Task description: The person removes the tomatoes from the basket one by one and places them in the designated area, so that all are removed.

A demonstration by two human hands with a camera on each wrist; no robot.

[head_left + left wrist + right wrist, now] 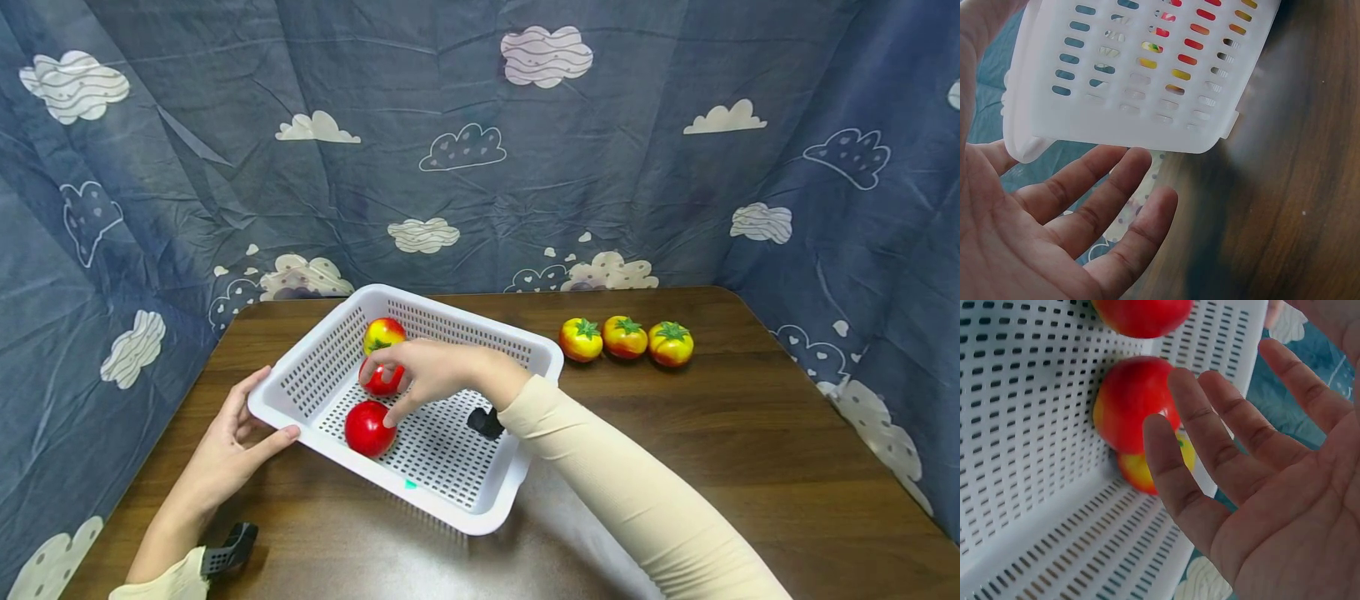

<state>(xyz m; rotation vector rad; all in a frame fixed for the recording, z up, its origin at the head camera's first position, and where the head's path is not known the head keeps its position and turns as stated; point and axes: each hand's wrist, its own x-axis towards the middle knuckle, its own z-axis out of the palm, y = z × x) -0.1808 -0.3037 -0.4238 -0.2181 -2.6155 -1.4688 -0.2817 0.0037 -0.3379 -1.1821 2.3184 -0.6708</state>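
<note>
A white slotted plastic basket (480, 521) stands askew on the table, its left corner gripped by my left hand (225, 446). The thumb lies on the rim, and the left wrist view shows the other fingers spread beside the end wall. Inside are two red round fruits (370, 428) and a yellow-red tomato (384, 332) with a green leafy top. My right hand (431, 371) reaches over the basket with fingers spread and loosely bent. In the right wrist view its fingertips overlap the middle red fruit (1138, 403), and nothing shows in the palm.
Three yellow-red tomatoes (625, 337) with green tops sit in a row right of the basket. The brown wooden table (720, 442) ends at a blue cloud-patterned cloth (450, 200) behind and at the sides. A black strap device (231, 550) is on the left wrist.
</note>
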